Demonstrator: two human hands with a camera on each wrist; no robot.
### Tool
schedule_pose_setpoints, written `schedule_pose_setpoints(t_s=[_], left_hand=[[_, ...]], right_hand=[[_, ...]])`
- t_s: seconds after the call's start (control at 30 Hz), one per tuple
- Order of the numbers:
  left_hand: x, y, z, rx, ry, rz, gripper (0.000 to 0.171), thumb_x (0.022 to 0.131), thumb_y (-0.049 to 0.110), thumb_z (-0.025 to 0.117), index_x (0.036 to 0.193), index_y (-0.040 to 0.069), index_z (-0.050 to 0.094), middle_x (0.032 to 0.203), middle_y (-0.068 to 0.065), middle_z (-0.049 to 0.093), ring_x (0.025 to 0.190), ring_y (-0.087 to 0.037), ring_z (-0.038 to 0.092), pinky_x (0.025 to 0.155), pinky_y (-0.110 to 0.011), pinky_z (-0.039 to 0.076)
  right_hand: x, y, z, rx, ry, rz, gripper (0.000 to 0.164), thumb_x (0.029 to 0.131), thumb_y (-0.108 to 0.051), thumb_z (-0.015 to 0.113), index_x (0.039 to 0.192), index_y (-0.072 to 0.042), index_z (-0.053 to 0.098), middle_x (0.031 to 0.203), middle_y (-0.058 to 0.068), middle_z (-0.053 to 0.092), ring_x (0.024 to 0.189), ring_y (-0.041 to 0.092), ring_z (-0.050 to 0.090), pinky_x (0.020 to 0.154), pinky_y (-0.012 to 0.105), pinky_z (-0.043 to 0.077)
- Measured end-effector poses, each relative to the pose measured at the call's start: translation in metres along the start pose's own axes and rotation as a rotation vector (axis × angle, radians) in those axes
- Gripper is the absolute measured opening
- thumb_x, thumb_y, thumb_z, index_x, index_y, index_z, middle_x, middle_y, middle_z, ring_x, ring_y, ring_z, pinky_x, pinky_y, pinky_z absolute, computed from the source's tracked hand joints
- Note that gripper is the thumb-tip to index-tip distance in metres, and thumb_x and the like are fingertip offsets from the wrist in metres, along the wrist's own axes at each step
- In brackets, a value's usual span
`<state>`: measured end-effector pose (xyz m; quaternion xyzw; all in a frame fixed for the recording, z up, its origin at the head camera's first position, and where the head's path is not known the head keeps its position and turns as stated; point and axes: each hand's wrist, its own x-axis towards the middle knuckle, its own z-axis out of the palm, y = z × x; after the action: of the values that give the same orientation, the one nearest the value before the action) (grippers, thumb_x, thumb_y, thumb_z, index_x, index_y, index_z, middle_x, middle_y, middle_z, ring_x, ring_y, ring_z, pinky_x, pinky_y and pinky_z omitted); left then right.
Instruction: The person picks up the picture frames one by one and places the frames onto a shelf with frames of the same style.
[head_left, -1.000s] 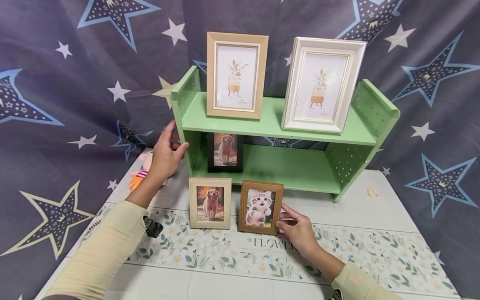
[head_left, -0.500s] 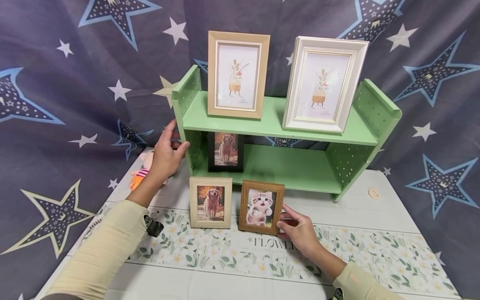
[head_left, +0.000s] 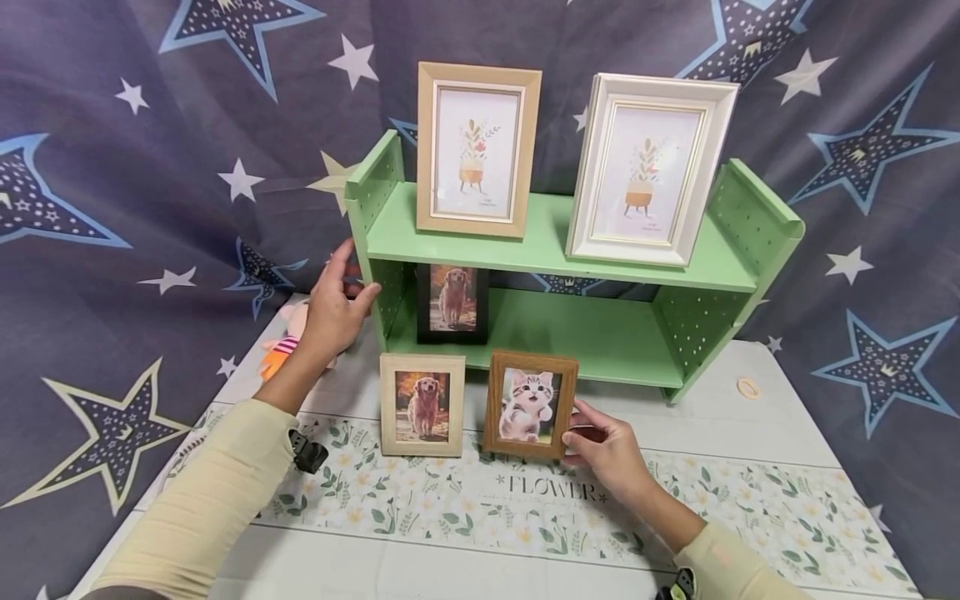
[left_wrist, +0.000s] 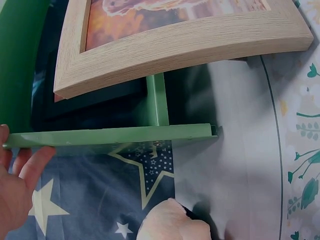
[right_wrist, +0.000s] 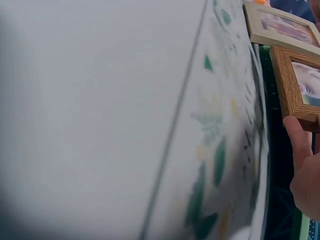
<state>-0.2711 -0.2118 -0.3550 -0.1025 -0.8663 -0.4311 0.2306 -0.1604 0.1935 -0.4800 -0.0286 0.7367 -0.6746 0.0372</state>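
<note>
In the head view, my right hand (head_left: pixel 611 454) pinches the right edge of a brown wooden photo frame (head_left: pixel 493 408) with a kitten picture, thumb in front. That frame stands upright in front of the shelf. To its left stands a cream photo frame (head_left: pixel 386 408) with a dog picture. My left hand (head_left: pixel 337 312) rests its fingers against the left side panel of the green shelf (head_left: pixel 585 333). The left wrist view shows the left fingertips (left_wrist: pixel 42 160) touching the panel's outer face. In the right wrist view, a finger (right_wrist: pixel 297 135) touches the brown frame's corner.
A tan frame (head_left: pixel 425 150) and a white frame (head_left: pixel 581 167) stand on the top shelf. A black frame (head_left: pixel 451 337) stands on the lower level, at the left. A plush toy (head_left: pixel 279 354) lies behind the left arm; a small ring (head_left: pixel 747 387) lies at right.
The brown photo frame has shifted right and slightly up with my right hand, widening the space beside the cream frame. My left hand keeps its place on the shelf panel.
</note>
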Motion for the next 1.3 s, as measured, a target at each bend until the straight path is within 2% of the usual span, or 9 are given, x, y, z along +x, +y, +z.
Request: schedule_pose_setpoints(t_s=[0.1, 0.3, 0.4, 0.5, 0.77, 0.97, 1.3], left_hand=[[0.000, 0.000, 0.001, -0.001, -0.001, -0.001, 0.073, 0.099, 0.013, 0.066, 0.161, 0.022, 0.029, 0.126, -0.023, 0.059, 0.089, -0.031, 0.066, 0.060, -0.007, 0.046], [0.000, 0.000, 0.001, 0.001, -0.002, 0.000, 0.073, 0.100, 0.013, 0.066, 0.161, 0.021, 0.029, 0.126, -0.024, 0.059, 0.089, -0.031, 0.066, 0.060, -0.007, 0.046], [0.000, -0.001, 0.001, 0.003, 0.000, 0.004, 0.073, 0.100, 0.013, 0.066, 0.162, 0.020, 0.028, 0.127, -0.024, 0.059, 0.089, -0.030, 0.066, 0.060, -0.006, 0.045], [0.000, -0.001, 0.001, 0.007, 0.003, 0.009, 0.073, 0.100, 0.013, 0.066, 0.162, 0.020, 0.028, 0.126, -0.024, 0.059, 0.088, -0.030, 0.066, 0.060, -0.006, 0.045], [0.000, 0.000, 0.000, 0.011, 0.000, 0.007, 0.073, 0.100, 0.013, 0.066, 0.162, 0.020, 0.028, 0.125, -0.025, 0.059, 0.089, -0.031, 0.066, 0.061, -0.006, 0.044], [0.000, -0.001, 0.001, 0.019, 0.005, 0.008, 0.073, 0.100, 0.013, 0.066, 0.162, 0.020, 0.028, 0.124, -0.024, 0.059, 0.088, -0.030, 0.066, 0.061, -0.007, 0.044], [0.000, -0.001, 0.001, 0.013, 0.001, 0.008, 0.073, 0.100, 0.013, 0.066, 0.162, 0.021, 0.028, 0.124, -0.023, 0.059, 0.087, -0.027, 0.065, 0.061, -0.007, 0.045]], right_hand=[[0.001, -0.005, -0.004, 0.002, 0.005, -0.014, 0.067, 0.089, 0.010, 0.069, 0.151, 0.000, 0.046, 0.115, 0.025, 0.064, 0.085, 0.011, 0.072, 0.071, 0.039, 0.064], [0.003, -0.015, -0.013, -0.016, 0.027, -0.025, 0.067, 0.091, 0.007, 0.069, 0.153, -0.002, 0.044, 0.113, 0.016, 0.065, 0.088, 0.008, 0.072, 0.071, 0.038, 0.064], [0.006, -0.022, -0.017, -0.034, 0.032, -0.025, 0.067, 0.093, 0.005, 0.069, 0.154, -0.005, 0.043, 0.115, 0.015, 0.063, 0.090, 0.008, 0.072, 0.072, 0.038, 0.064], [0.011, -0.029, -0.020, -0.049, 0.032, -0.019, 0.068, 0.094, 0.003, 0.069, 0.155, -0.007, 0.042, 0.116, 0.015, 0.062, 0.092, 0.008, 0.071, 0.073, 0.038, 0.064], [0.028, -0.045, -0.024, -0.050, 0.031, -0.004, 0.070, 0.095, 0.003, 0.067, 0.157, -0.012, 0.039, 0.113, 0.005, 0.062, 0.094, 0.006, 0.070, 0.076, 0.042, 0.064], [0.042, -0.052, -0.025, -0.043, 0.012, 0.007, 0.071, 0.095, 0.003, 0.066, 0.158, -0.013, 0.037, 0.117, 0.008, 0.057, 0.093, 0.005, 0.069, 0.075, 0.037, 0.064], [0.064, -0.046, -0.023, -0.065, 0.029, 0.020, 0.072, 0.094, 0.004, 0.067, 0.157, -0.019, 0.041, 0.126, 0.017, 0.059, 0.095, 0.008, 0.069, 0.076, 0.039, 0.064]])
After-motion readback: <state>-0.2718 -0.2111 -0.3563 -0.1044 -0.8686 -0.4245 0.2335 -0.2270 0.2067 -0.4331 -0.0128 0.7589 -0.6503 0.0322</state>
